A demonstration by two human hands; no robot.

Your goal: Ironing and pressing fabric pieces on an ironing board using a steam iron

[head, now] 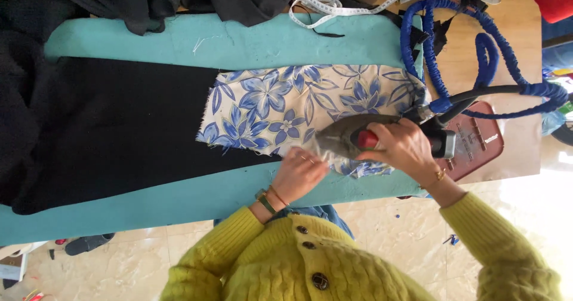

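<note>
Nearest the camera, the yellow knitted cardigan (310,265) fills the bottom of the view, its sleeves leading up to both hands. The left hand (298,173) lies flat, fingers spread, pressing the near edge of the blue-flowered cloth (280,107) onto the turquoise ironing board (179,196). Just beside it, the right hand (403,149) is closed around the handle of the steam iron (352,139), whose soleplate sits on the same near edge of the cloth, its tip pointing towards the left hand's fingers. The two hands are close but not touching. The flowered cloth lies across the right part of the board, overlapping a large black fabric (113,128) that covers the left part. Beyond the iron, a blue wrapped hose (477,56) loops over the wooden table (519,38). At the board's far edge lies a white measuring tape (334,5).
</note>
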